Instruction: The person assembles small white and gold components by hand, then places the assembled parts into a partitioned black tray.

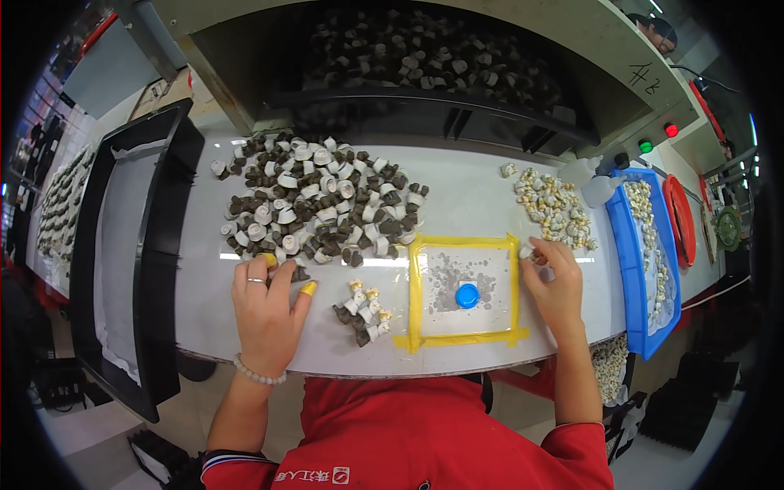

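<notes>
My left hand [265, 314], with yellow covers on two fingertips, bends its fingers at the near edge of a heap of small white-and-dark figurine bodies [318, 192]. One dark-based figurine body [299, 274] sits between its thumb and index finger. Right of the yellow-taped square, my right hand [557, 286] pinches a small whitish figurine head [527, 253], partly covered by the fingers. Between my hands lies a small group of joined figurines [363, 312] with gold-topped heads. Inside the yellow tape frame [465, 336], a round blue cap [466, 296] stands among grey wet-looking spots.
Loose white-and-gold heads [554, 208] lie at the back right, beside white squeeze bottles [600, 189]. A blue tray [625, 269] stands at the right and a black tray [147, 269] at the left. Across the back, a shelf holds a dark bin [433, 110] of more pieces.
</notes>
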Tool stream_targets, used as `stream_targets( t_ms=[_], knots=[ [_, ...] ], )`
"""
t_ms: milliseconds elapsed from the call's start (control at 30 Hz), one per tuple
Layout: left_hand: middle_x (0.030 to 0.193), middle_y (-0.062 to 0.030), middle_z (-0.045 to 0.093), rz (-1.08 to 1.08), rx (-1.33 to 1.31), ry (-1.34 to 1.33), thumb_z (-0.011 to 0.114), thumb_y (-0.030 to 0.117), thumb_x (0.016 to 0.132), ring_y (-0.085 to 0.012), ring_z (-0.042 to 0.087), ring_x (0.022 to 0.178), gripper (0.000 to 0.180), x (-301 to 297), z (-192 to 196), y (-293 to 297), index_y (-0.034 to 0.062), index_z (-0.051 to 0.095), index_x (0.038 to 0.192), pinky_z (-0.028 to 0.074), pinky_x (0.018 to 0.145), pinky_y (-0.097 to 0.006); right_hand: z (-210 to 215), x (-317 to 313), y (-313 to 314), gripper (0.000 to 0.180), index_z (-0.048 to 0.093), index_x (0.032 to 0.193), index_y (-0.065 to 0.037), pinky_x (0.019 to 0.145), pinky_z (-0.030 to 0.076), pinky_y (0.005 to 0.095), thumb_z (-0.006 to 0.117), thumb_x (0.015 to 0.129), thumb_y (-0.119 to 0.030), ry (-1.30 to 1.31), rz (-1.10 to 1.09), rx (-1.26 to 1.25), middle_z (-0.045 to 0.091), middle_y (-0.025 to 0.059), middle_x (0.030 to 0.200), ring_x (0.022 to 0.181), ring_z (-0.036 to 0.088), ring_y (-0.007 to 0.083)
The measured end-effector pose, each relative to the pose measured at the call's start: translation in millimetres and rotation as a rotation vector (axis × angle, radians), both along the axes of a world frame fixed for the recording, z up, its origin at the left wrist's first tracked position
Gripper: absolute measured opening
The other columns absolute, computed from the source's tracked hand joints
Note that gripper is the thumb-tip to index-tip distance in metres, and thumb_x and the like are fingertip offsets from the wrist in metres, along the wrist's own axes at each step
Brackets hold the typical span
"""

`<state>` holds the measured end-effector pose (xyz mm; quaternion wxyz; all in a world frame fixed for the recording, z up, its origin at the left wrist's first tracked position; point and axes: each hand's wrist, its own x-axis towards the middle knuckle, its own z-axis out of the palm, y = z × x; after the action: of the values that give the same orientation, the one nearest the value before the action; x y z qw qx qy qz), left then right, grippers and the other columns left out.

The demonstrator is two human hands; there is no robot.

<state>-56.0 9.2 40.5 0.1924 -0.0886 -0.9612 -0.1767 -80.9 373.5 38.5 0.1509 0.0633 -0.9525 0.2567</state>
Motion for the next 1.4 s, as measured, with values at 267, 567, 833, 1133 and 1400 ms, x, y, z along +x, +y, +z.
stream_targets(
  t_ms=[267, 567, 833, 1133, 1400],
  knots=[
    [0.107, -0.0143, 0.053, -0.144, -0.12, -0.04, 0.069, 0.005, 0.064, -0.0333, 0.048, 0.099, 0.038, 1, 2, -5, 0.0011, 0.064, 0.101, 0.038, 0.085, -0.046, 21, 10, -29, 0.029, 0.069, 0.098, -0.003, 0.065, 0.049, 0.0291, 0.071, 0.07, -0.002, -0.119, 0.438, -0.155, 0.062, 0.0078, 0.085, 0.075, 0.059, 0.0204],
    [0.103, -0.0144, 0.055, -0.185, -0.153, -0.072, 0.066, -0.001, 0.067, -0.0313, 0.049, 0.097, 0.038, 3, 1, 0, -0.0001, 0.064, 0.105, 0.041, 0.083, -0.042, 26, 5, -45, 0.024, 0.069, 0.092, -0.004, 0.064, 0.049, 0.0329, 0.071, 0.068, -0.004, -0.032, 0.559, 0.131, 0.059, 0.0068, 0.08, 0.073, 0.058, 0.0217],
    [0.104, -0.0146, 0.056, -0.136, -0.095, -0.093, 0.066, -0.002, 0.065, -0.0324, 0.05, 0.097, 0.041, 6, -1, 1, -0.0029, 0.062, 0.106, 0.042, 0.086, -0.042, 36, 6, -57, 0.018, 0.068, 0.086, -0.002, 0.066, 0.048, 0.0327, 0.069, 0.069, -0.004, -0.05, 0.561, 0.39, 0.056, 0.0057, 0.077, 0.072, 0.056, 0.0211],
    [0.104, -0.0134, 0.056, -0.188, 0.953, -0.216, 0.061, -0.016, 0.069, -0.0219, 0.058, 0.093, 0.039, 18, 10, 13, -0.0054, 0.059, 0.107, 0.052, 0.08, -0.033, 27, 9, -49, 0.019, 0.068, 0.092, -0.002, 0.066, 0.048, 0.0323, 0.069, 0.073, -0.004, -0.076, 0.519, 0.216, 0.059, 0.0078, 0.082, 0.073, 0.058, 0.0221],
    [0.113, -0.0158, 0.056, -0.358, 1.654, -0.638, 0.058, -0.021, 0.076, -0.0245, 0.061, 0.103, 0.037, 33, 2, 60, -0.0087, 0.055, 0.111, 0.052, 0.092, -0.035, 22, 25, -44, 0.025, 0.067, 0.105, -0.001, 0.069, 0.045, 0.0249, 0.068, 0.08, -0.002, -0.351, 0.362, -0.54, 0.063, 0.0078, 0.093, 0.077, 0.056, 0.0136]
  ],
)
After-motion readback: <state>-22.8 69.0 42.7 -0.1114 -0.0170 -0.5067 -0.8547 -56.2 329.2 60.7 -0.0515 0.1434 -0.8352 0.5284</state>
